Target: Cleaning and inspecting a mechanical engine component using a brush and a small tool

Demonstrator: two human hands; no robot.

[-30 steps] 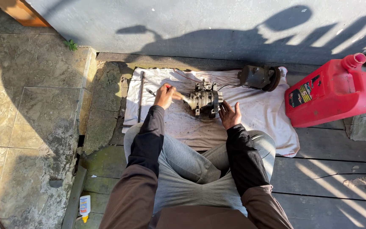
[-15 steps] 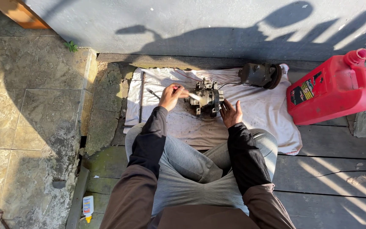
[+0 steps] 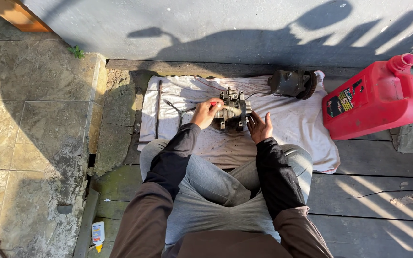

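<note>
Left hand [image 3: 205, 112] clamped on red-handled tool, now shifted right onto the metal engine part [image 3: 233, 111]; right hand [image 3: 260, 127], fingers apart, still braces its side on white cloth [image 3: 292, 124].

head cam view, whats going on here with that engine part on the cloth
A person sits over a white cloth on a wooden deck. Their left hand holds a red-handled tool against a small metal engine part, while the right hand rests open beside it. A red fuel can stands to the right.
</note>
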